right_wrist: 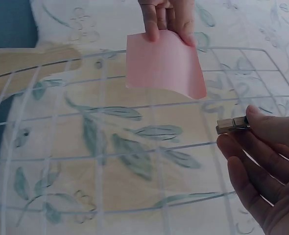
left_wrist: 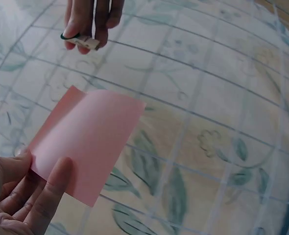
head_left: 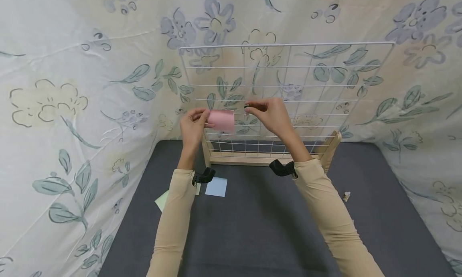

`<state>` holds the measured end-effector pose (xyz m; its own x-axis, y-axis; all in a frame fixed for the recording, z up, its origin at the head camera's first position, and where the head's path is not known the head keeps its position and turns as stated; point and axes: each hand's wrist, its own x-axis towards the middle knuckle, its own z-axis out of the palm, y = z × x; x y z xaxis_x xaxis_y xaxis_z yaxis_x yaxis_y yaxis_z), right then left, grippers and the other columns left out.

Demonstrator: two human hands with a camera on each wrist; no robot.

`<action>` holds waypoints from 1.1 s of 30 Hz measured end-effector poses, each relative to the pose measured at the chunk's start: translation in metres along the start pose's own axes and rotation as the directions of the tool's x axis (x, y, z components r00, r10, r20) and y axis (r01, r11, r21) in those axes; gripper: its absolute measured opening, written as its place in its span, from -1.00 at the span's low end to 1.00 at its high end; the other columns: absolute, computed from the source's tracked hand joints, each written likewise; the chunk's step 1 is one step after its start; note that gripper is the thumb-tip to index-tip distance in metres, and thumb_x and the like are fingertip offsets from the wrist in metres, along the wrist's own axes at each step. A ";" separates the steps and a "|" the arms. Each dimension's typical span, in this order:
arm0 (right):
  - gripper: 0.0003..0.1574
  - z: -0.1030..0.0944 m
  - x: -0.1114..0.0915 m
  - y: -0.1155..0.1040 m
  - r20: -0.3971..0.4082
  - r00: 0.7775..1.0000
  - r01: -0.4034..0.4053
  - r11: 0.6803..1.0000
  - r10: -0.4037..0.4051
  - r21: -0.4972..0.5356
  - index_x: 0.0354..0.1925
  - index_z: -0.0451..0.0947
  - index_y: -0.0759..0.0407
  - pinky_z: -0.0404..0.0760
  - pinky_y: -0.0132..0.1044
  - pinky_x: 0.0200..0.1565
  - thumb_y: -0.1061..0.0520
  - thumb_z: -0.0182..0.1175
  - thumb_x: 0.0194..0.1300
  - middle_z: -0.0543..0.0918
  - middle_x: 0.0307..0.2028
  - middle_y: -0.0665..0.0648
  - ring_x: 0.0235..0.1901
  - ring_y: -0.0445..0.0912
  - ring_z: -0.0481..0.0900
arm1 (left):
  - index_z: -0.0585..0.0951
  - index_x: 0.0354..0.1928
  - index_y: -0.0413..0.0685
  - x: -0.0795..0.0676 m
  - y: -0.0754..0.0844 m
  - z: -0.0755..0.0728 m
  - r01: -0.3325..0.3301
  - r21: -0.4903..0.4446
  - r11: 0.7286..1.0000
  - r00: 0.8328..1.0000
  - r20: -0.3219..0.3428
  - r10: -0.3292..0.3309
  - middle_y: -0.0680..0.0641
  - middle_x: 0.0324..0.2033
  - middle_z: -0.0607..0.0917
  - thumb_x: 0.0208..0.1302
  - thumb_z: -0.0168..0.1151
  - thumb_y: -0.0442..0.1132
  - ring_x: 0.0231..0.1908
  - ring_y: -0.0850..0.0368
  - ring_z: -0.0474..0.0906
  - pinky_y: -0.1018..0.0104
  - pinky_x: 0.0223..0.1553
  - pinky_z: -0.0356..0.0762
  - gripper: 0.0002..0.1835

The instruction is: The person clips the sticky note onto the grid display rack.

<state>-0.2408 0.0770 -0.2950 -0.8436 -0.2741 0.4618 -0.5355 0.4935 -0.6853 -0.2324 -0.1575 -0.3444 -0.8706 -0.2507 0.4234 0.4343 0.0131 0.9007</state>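
My left hand (head_left: 193, 126) pinches a pink square of paper (head_left: 222, 121) by its left edge, thumb on one face and fingers on the other. The paper bows slightly and hangs in front of the white wire grid (head_left: 288, 85). To its right, my right hand (head_left: 271, 114) holds a small wooden clothespin (right_wrist: 231, 125) between thumb and forefinger. In the right wrist view the clothespin's free end points toward the paper, with a gap between them. Both hands are raised before the lower half of the grid.
A wooden base (head_left: 238, 158) holds the grid upright on the dark table (head_left: 252, 221). On the table lie a blue paper square (head_left: 216, 187), a pale green paper (head_left: 162, 201) partly under my left sleeve, and another clothespin (head_left: 346, 196) at the right. Floral cloth (head_left: 90, 68) hangs behind.
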 end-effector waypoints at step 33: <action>-0.79 -0.031 0.107 -0.110 -0.122 0.981 0.144 0.988 -0.149 -0.050 -0.14 0.76 0.16 0.46 -0.49 -0.41 0.11 0.32 0.32 0.77 -0.20 0.07 -0.35 -0.21 0.59 | 0.68 -0.22 -0.41 0.075 0.093 0.017 -0.145 -0.132 0.981 0.988 -0.067 0.137 -0.20 -0.40 0.73 0.27 0.32 -0.35 -0.61 0.11 0.65 0.32 -0.48 0.75 -0.81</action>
<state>-0.2706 0.0191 -0.1523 -0.7430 -0.2415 0.6242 -0.6487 0.4893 -0.5829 -0.2611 -0.1587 -0.2272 -0.7852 -0.3110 0.5354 0.5828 -0.0789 0.8088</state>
